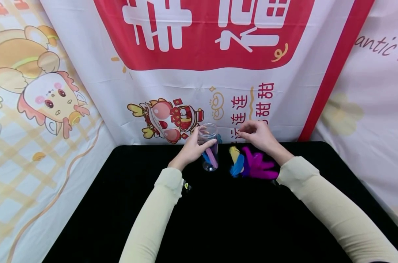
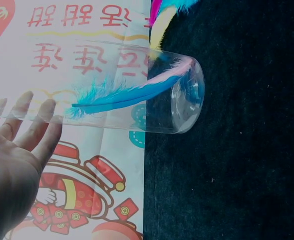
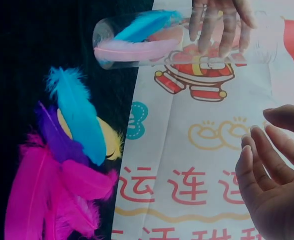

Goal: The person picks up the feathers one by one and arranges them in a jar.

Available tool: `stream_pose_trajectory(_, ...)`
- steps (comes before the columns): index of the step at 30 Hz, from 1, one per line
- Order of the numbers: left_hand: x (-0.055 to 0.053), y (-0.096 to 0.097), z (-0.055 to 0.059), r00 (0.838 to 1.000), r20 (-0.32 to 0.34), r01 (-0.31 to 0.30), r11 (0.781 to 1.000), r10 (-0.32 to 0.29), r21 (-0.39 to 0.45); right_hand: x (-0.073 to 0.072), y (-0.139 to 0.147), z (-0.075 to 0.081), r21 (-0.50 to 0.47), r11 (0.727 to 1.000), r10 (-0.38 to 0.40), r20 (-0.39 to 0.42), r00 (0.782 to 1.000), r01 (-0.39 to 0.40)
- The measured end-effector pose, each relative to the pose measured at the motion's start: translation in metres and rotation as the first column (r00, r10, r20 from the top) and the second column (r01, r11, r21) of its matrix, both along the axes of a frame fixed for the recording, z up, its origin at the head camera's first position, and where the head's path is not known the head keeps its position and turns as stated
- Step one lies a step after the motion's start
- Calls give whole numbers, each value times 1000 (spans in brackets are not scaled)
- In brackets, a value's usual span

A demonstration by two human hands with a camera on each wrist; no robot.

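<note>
My left hand (image 1: pixel 189 150) grips a tall clear jar (image 1: pixel 213 150) around its upper part, thumb in front. Inside the jar lie a blue feather (image 2: pixel 129 97) and a pink feather (image 3: pixel 139 51), slanting down to its base. To the right, my right hand (image 1: pixel 258 134) hangs raised above the loose feathers, its fingers loosely curled and holding nothing. Below it, a pile lies on the black cloth: several magenta feathers (image 3: pixel 29 192), a purple feather (image 3: pixel 59 134), a bright blue feather (image 3: pixel 79 115) and a yellow feather (image 3: pixel 111 137), partly covered by the blue one.
A black cloth (image 1: pixel 218 219) covers the table. Right behind its far edge hangs a white and red printed banner (image 1: pixel 172 80), close to both hands. Printed curtains (image 1: pixel 54 157) flank the table. A small dark and yellow item (image 1: pixel 186 186) shows beside the left cuff.
</note>
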State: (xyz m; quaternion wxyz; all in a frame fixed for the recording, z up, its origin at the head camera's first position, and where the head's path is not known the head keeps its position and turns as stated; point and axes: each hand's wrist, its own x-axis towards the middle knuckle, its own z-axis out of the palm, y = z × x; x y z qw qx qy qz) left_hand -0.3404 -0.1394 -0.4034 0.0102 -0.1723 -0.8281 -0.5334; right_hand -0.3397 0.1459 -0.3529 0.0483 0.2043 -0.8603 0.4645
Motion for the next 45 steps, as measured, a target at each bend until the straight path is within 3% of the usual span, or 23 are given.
stream_pose_trajectory(4, 1, 0, -1, 1000, 2, -7, 1000, 7, -2, -1, 3, -3, 24, 999, -23, 34, 999, 22)
stream_pose_trajectory(21, -1, 0, -1, 1000, 0, -11, 1000, 11, 1, -15, 16, -26, 81, 994, -65, -35, 997, 68)
stream_pose_trajectory(32, -3, -1, 0, 1000, 4, -2, 1000, 2, 5, -22, 23, -40, 126, 986, -116, 13, 993, 113)
stream_pose_trajectory(45, -2, -1, 0, 1000, 6, -5, 1000, 5, 0, -29, 33, -61, 165, 979, -126, 12, 992, 122)
